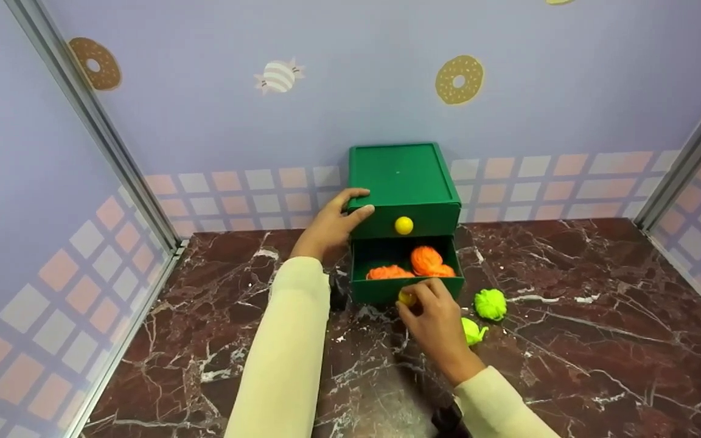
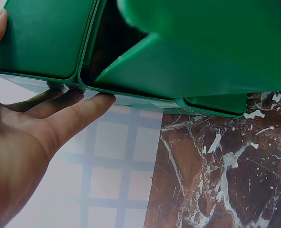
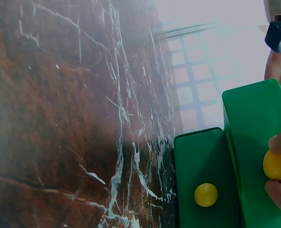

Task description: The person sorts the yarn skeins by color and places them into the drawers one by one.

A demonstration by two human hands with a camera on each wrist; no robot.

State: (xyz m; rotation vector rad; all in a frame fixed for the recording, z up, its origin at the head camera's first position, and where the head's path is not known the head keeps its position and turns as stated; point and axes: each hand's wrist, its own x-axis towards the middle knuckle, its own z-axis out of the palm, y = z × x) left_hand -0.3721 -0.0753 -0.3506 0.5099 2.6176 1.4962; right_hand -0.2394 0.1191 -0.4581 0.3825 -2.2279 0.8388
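Observation:
A green drawer cabinet (image 1: 399, 176) stands against the back wall. Its middle drawer (image 1: 378, 292) is pulled out, with orange yarn balls (image 1: 426, 259) inside. My right hand (image 1: 437, 316) pinches that drawer's yellow knob (image 3: 276, 165) between thumb and fingers. At the cabinet's upper left front corner is my left hand (image 1: 329, 228). Its thumb touches the front of the top drawer (image 2: 47, 40), while the fingers (image 2: 83, 114) lie fairly straight along the side. Below the pulled drawer, the lowest drawer (image 3: 202, 161) is closed and has its own yellow knob (image 3: 206, 194).
Two lime green yarn balls (image 1: 490, 304) lie on the dark red marbled table (image 1: 569, 340), right of the cabinet; the nearer one is partly hidden by the right hand. Patterned wall panels (image 1: 235, 134) enclose the back and sides.

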